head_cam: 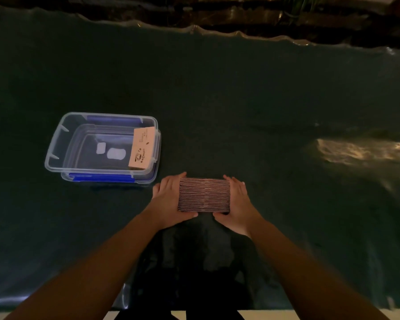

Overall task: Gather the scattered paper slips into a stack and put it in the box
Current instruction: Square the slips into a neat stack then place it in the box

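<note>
A thick stack of paper slips (204, 195) stands on edge on the dark green table, its layered edges facing up. My left hand (167, 199) presses against the stack's left side and my right hand (238, 202) against its right side, so both hold it between them. The clear plastic box (56, 144) with blue clips sits to the left and slightly farther away. Inside the box, a pale slip with a coffee-cup print (141, 148) leans against the right wall.
The dark green cloth (240, 100) covers the table; its far edge is wavy and catches light. A bright reflection (360, 151) lies at the right. A dark bag or cloth (194, 262) lies near the front edge between my forearms.
</note>
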